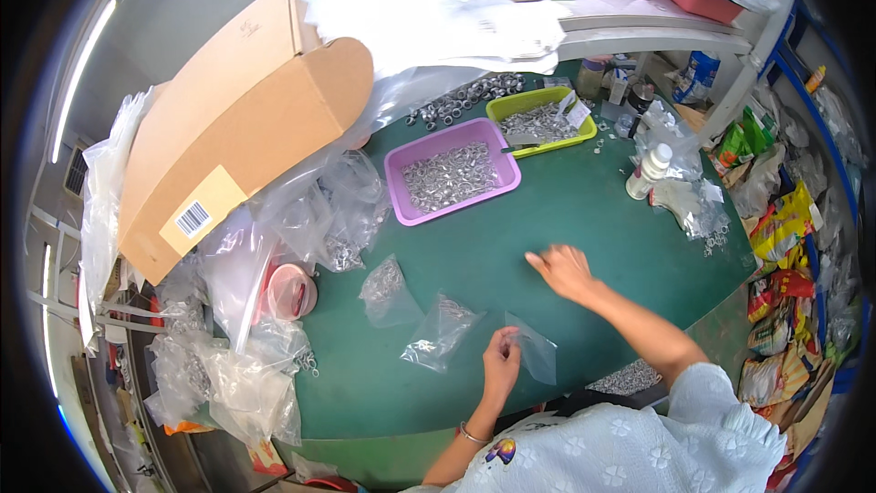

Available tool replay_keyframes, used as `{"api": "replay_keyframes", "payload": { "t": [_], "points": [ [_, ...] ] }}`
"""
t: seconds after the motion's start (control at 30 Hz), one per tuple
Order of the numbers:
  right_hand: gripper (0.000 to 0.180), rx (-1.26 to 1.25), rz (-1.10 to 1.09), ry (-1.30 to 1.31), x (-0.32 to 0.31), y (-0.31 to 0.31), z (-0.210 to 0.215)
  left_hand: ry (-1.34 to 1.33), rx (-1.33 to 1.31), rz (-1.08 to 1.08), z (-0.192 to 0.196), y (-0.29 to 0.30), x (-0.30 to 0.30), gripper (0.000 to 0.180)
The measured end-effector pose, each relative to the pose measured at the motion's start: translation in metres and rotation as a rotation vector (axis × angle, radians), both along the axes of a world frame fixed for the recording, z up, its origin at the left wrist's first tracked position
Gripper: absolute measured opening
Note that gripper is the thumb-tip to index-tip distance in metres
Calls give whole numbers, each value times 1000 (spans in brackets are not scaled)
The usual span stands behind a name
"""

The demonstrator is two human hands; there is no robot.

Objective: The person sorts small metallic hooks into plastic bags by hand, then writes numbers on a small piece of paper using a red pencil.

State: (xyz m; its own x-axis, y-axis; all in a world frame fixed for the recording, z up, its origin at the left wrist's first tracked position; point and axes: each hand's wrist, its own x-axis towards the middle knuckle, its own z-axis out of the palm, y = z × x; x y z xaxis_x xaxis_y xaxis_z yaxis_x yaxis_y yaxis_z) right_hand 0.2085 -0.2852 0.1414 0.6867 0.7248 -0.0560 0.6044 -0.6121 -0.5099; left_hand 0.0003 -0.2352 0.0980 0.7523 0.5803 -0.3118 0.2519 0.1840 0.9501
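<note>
Bagging small metal rings at a green-topped bench

Her left hand pinches a small empty clear plastic bag by its mouth near the table's front edge; the right hand reaches out over the green top, fingers loosely spread, holding nothing. That limp bag could fold shut, spilling rings beside the two filled clear bags.

A green-topped workbench fills the room's middle, with a pale shelf standing behind it. Long ceiling strip lights glow at the left, and a blue metal rack stands to the right.
</note>
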Motion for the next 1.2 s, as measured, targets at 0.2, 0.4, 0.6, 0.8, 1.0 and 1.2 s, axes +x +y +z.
{"api": "replay_keyframes", "payload": {
  "t": [0.2, 0.4, 0.6, 0.8, 1.0, 1.2],
  "points": [
    [21, -219, 78, -559, 88, 137, -35, 9, 49, -39, 0, 8, -11, 21],
    [16, -504, 75, -514, 109, 214, -66, 2, 69, -8, -14, 15, -26, 27],
    [26, -507, 246, -321, 111, 209, -87, -23, 12, 51, -18, 19, -33, 30],
    [30, -211, 325, -413, 119, 166, -87, -30, -4, 41, -18, 23, -30, 28],
    [52, 238, 330, 398, 22, 84, -51, -43, -117, 112, -20, 22, -24, 25],
    [97, -420, 362, 416, -83, -41, -29, -121, -323, 332, -20, 16, -13, 22]
  ]
}}
